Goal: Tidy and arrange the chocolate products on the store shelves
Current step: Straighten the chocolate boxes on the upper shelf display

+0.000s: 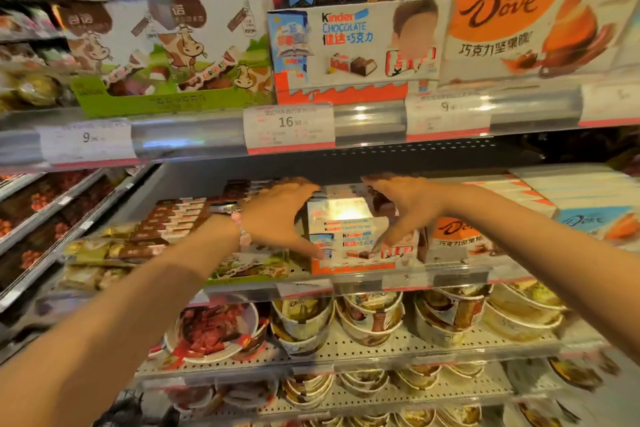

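Observation:
A stack of white Kinder chocolate boxes (349, 236) stands on the middle shelf (450, 279) inside an orange and white display tray. My left hand (282, 215) grips the stack's left side, thumb down at the front lower corner. My right hand (403, 210) grips the right side, thumb near the front face. Both reach from above and behind the stack. A pink bead bracelet sits on my left wrist. A Dove box (457, 236) stands just right of the stack, a cow-print chocolate tray (252, 265) just left.
The upper shelf carries a cow-print display box (173, 48), a Kinder display box (353, 45) and a Dove display box (540, 21), with price tags (289, 126) on the rail. Brown chocolate bars (169, 218) lie at left. Round tubs (374, 317) fill the lower shelves.

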The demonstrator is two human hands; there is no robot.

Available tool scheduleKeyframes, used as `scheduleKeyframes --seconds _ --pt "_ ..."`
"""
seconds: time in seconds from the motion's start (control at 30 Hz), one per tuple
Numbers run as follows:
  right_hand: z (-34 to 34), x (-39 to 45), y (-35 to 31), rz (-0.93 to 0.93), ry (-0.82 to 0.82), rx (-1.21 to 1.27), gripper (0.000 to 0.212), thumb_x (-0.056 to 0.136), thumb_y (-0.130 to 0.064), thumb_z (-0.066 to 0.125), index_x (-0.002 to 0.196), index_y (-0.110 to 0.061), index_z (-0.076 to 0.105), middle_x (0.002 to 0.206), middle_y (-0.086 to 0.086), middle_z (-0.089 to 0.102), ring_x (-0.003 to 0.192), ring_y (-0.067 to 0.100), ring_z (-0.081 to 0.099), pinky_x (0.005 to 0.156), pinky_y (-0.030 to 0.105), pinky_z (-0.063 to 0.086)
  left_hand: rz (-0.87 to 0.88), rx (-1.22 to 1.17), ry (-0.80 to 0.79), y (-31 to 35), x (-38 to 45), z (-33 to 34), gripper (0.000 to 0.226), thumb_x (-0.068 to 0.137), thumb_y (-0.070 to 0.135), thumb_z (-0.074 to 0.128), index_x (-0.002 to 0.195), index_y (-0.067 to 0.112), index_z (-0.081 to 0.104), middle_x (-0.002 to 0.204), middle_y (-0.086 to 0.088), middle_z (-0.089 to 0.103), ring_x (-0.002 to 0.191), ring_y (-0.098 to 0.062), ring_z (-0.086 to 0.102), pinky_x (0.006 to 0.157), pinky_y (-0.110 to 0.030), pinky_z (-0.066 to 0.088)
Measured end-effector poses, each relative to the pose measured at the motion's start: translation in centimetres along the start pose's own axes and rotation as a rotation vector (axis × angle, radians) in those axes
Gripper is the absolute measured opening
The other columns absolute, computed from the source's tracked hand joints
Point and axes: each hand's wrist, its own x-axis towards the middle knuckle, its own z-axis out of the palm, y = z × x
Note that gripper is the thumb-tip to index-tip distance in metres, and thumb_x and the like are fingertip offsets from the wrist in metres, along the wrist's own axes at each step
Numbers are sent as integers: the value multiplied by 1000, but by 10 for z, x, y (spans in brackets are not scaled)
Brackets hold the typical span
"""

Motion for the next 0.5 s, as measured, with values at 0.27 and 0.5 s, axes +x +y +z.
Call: scheduleKeyframes --seconds 0.27,0.5 --pt "2 10 19 -71 -113 181 103 66 -38 83 147 -26 20 151 -5 33 137 17 33 113 34 28 -70 -14 -131 32 28 1 77 62 52 80 126 24 47 121 12 56 109 -11 55 91 -26 44" --pt "15 11 31 -89 3 -122 103 62 -62 72 146 -27 23 141 -4 47 126 20 45 103 40 35 -143 202 -174 32 30 0 57 83 38 67 131 17 45 133 -5 54 117 -20 52 74 -10 42"
